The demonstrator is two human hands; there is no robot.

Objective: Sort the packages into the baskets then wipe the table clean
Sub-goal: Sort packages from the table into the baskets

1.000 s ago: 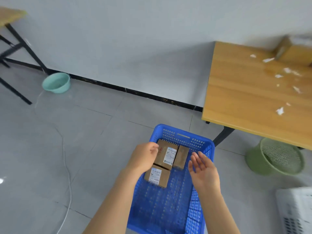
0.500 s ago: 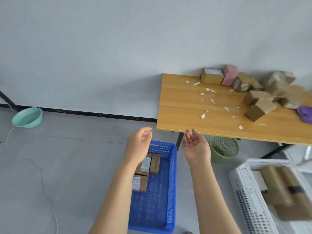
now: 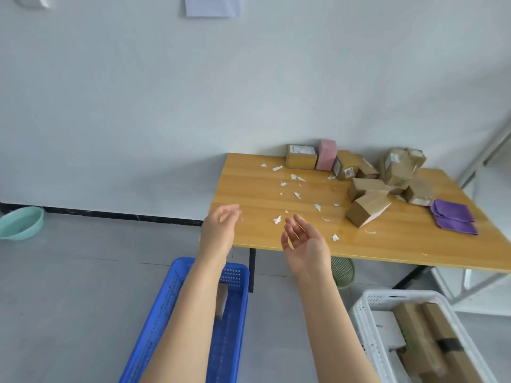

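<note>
As I watched the left hand and right hand hover at the table's near edge, both were slack-fingered and held nothing. Ahead lay open wood, strewn only with paper scraps. The packages were heaped far right, beside a purple cloth. On the floor stood the blue basket and white basket — a green bin between them.

Upper limbs of the person, head view: the left hand and the right hand are bare, as are the left forearm and the right forearm along all their visible length. Each forearm is slender, narrowest at the wrist and broadening evenly toward the elbow. The right hand's fingers are long and slim; those of the left hand are blurred, and finer detail cannot be told.
</note>
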